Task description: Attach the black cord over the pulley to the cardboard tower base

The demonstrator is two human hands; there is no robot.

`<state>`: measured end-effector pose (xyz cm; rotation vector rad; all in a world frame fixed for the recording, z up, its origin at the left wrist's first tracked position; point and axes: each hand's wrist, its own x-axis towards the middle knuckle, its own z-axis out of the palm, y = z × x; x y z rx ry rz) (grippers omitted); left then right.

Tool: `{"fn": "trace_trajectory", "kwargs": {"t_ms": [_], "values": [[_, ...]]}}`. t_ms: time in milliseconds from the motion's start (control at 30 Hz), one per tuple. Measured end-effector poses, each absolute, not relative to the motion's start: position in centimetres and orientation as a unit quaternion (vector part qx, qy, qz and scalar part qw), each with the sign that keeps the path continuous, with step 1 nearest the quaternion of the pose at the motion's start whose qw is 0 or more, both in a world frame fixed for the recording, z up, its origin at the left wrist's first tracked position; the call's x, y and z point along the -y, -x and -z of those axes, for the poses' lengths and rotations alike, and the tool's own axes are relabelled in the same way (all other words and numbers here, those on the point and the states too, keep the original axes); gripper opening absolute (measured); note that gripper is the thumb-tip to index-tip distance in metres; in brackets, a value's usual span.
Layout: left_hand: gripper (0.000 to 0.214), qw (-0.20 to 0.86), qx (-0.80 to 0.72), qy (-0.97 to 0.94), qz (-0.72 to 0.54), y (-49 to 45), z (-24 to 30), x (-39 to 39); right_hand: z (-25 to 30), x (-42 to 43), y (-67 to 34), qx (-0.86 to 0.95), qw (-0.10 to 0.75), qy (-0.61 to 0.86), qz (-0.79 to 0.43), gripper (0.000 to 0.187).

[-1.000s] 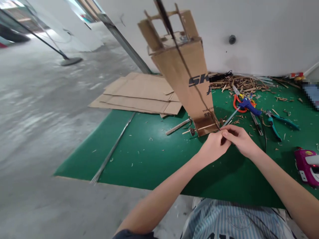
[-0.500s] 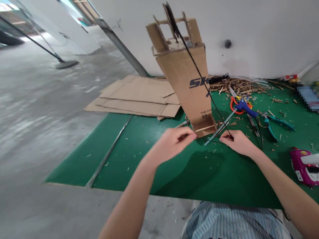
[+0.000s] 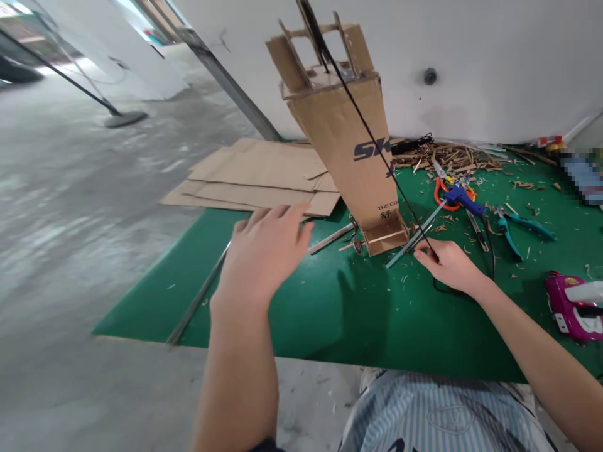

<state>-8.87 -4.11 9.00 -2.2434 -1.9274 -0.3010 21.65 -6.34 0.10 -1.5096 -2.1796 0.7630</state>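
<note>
Bright daylight from upper left, soft shadows on green mat (image 3: 358,320), wide-angle edge bowing, blurred left hand (image 3: 264,257)

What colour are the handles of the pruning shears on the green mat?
The pruning shears are teal, clearest in the head view.

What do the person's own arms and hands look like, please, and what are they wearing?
The left hand and right hand are bare, with no gloves or rings. The forearms are bare; a dark sleeve shows at the left arm's lower end. The person also wears a pale blue striped garment with an outlined emblem.
</note>
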Motion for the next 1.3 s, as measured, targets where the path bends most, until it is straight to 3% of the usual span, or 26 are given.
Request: {"fn": "trace_trajectory", "kwargs": {"t_ms": [133,233,300,433,833,1000,1200,1300], "values": [[0.028,0.045,0.54,0.833,0.106,2.6,-9.5,6.8,-0.5,6.3,-21.7,0.836,0.059,0.531,-0.129,0.041],[0.026,0.032,0.498,0.867,0.02,-1.4,-6.7,7.8,-0.8,6.1,-21.9,0.842,0.002,0.533,-0.084,0.047],[0.023,0.029,0.494,0.868,-0.035,-3.4,-4.3,8.3,-0.9,5.9,-22.1,0.836,-0.012,0.544,-0.067,0.046],[0.029,0.029,0.508,0.861,-0.024,-5.6,-1.4,8.4,-1.2,5.8,-22.5,0.829,-0.026,0.558,-0.026,0.045],[0.026,-0.067,0.527,0.846,-0.043,-9.6,-1.7,6.0,-2.1,4.7,-25.4,0.803,-0.094,0.588,-0.017,0.044],[0.034,-0.064,0.514,0.855,0.005,-14.1,-2.2,4.0,-3.6,4.1,-26.4,0.768,-0.029,0.64,-0.001,0.037],[0.031,-0.009,0.473,0.879,0.058,-12.6,-4.1,4.6,-1.4,5.5,-25.7,0.646,0.146,0.745,-0.081,0.043],[0.022,0.031,0.518,0.853,0.054,-8.5,-5.0,6.0,0.1,6.1,-25.1,0.657,0.123,0.739,-0.09,0.046]]}}
